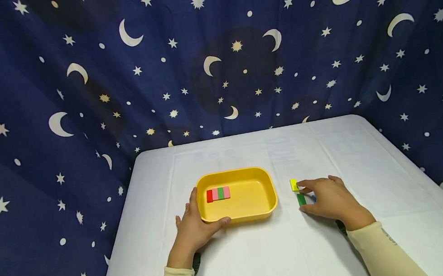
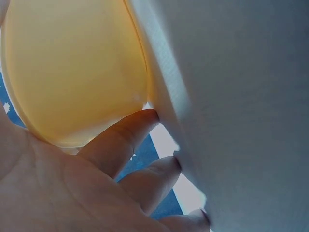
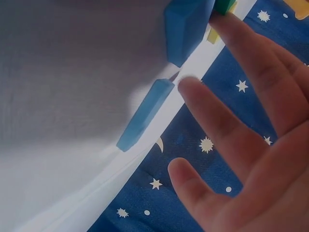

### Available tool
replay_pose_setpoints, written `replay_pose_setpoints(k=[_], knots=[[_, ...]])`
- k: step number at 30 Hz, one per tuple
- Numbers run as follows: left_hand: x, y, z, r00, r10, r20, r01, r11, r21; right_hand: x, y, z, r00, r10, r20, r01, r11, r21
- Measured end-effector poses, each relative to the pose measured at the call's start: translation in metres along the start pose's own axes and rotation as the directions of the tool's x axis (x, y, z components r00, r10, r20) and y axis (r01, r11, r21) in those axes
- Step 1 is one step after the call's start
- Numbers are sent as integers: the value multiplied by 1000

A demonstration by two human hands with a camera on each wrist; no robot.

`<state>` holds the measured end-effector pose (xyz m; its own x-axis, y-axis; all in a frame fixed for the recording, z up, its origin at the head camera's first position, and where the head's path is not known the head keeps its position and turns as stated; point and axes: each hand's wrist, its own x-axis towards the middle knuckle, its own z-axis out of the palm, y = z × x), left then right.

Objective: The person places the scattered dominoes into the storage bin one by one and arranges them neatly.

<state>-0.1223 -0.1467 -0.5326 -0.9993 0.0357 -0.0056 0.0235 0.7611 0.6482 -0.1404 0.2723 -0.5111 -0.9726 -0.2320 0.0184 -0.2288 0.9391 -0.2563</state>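
Note:
A yellow tray (image 1: 251,217) sits on the table with a red block (image 1: 209,196), two pink blocks and a green one in a row inside. My left hand (image 1: 194,234) spans its near left corner, thumb along the front wall and fingers straight along the left side. In the left wrist view, fingertips (image 2: 150,115) reach down beside the tray. My right hand (image 1: 328,198) pinches a green block (image 1: 301,199) at its two ends. Just beyond lies a yellow block (image 1: 294,185). Blue blocks (image 3: 145,114) lie beneath the right palm, mostly hidden from the head view.
White cloth covers the table (image 1: 260,261). A dark blue curtain (image 1: 181,69) with moons and stars hangs behind the table and along both sides.

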Motion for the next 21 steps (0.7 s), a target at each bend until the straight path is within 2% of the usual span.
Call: replay_pose_setpoints(k=[21], knots=[[0, -1, 1, 1000, 4, -6, -4, 1000, -3, 14, -5, -10, 999, -14, 40, 14, 1000, 7]])
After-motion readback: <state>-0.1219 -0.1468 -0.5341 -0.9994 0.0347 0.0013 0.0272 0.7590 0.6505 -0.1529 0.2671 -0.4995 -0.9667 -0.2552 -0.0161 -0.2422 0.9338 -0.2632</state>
